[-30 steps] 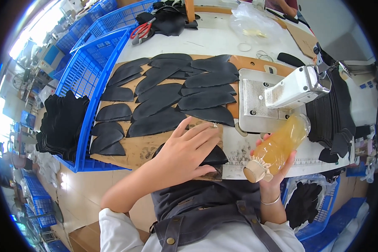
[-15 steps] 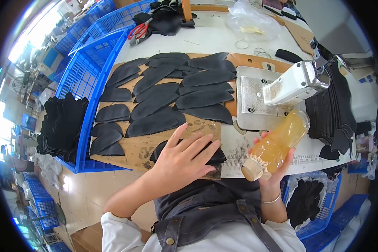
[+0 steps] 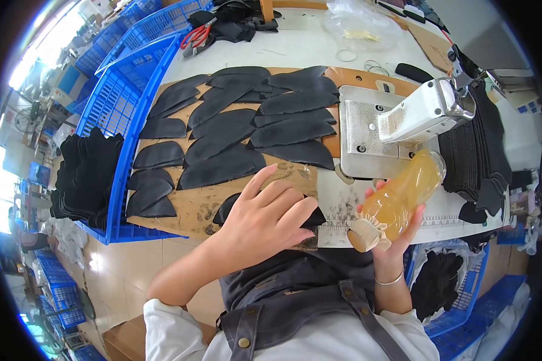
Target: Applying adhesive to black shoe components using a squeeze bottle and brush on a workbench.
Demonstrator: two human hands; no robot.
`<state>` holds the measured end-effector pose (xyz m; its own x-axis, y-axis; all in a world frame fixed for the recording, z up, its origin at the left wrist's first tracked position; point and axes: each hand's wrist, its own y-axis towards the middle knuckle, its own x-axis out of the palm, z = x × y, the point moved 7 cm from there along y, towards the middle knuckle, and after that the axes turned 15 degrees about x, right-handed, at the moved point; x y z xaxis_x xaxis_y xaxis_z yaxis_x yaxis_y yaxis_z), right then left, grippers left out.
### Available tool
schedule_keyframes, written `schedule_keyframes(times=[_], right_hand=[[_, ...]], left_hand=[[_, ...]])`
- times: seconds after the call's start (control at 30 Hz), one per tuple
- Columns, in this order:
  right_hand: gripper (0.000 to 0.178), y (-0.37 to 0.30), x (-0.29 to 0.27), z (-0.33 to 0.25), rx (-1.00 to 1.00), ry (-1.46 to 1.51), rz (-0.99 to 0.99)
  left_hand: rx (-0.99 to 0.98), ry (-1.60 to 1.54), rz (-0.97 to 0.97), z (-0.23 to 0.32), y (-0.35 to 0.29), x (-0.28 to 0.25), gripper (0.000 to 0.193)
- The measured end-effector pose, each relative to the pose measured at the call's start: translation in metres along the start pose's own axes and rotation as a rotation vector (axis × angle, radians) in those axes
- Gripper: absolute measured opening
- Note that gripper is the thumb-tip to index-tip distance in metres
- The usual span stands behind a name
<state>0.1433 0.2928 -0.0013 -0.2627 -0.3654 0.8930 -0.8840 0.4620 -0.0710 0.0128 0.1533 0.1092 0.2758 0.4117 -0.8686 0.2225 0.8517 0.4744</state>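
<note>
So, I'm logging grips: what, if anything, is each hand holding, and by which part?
The right hand holds a bottle of yellowish liquid by its body, near the cloth-wrapped end. The left hand appears empty, over a black piece.

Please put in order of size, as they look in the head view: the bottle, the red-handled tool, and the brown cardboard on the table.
1. Brown cardboard, clearly largest
2. Bottle, though being in the right hand, perhaps nearer the camera, may enlarge it
3. Red-handled tool, smallest, farther back
</note>
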Motion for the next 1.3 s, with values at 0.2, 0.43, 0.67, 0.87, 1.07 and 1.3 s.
schedule_keyframes(times=[0.2,0.43,0.67,0.87,1.07,1.3], right_hand=[[0.068,-0.001,0.0,-0.001,-0.005,-0.009,-0.003],[0.071,0.001,0.002,-0.001,0.0,-0.068,-0.065],[0.069,0.001,0.0,-0.002,-0.014,-0.073,-0.065],[0.068,0.0,0.001,-0.004,-0.024,-0.088,-0.048],[0.069,0.0,0.0,-0.003,-0.022,-0.096,-0.02],[0.069,-0.001,-0.001,-0.004,-0.029,-0.116,0.006]], left_hand=[[-0.027,-0.082,0.044,-0.01,-0.002,-0.001,0.04],[-0.015,-0.276,-0.014,-0.015,-0.007,0.003,0.052],[-0.019,-0.322,-0.068,-0.016,-0.01,0.0,0.059],[-0.211,-0.121,0.202,-0.034,-0.023,-0.018,0.043],[-0.275,-0.13,0.239,-0.032,-0.03,-0.019,0.02],[-0.481,-0.161,0.515,-0.05,-0.061,-0.059,0.014]])
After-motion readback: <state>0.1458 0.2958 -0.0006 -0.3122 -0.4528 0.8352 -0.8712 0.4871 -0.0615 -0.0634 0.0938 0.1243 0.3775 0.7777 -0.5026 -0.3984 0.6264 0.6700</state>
